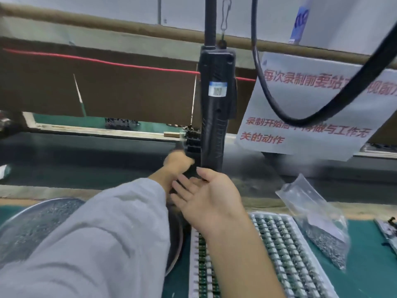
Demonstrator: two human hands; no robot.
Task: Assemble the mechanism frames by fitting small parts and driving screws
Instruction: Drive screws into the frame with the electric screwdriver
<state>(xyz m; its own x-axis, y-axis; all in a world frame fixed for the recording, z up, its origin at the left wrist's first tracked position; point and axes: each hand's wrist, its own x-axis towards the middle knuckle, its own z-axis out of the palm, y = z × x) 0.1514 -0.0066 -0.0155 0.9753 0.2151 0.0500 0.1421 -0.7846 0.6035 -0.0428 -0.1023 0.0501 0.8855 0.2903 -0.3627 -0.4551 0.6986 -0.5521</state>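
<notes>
A black electric screwdriver [212, 104] hangs upright from above at the centre. My right hand [206, 196] is just under its lower end, fingers straight and spread, fingertips touching the dark tool body. My left hand [178, 163], reaching out of a grey sleeve, is blurred; its curled fingers grip a black mechanism frame [192, 141] held over the dark conveyor belt [86, 158], right beside the screwdriver.
A metal bowl of screws [32, 224] sits at the lower left. A white tray of small green parts [283, 244] lies under my right forearm. A clear bag of screws [322, 224] is at the right. A paper sign [311, 104], a black cable [277, 104] and more frames [120, 123] are beyond.
</notes>
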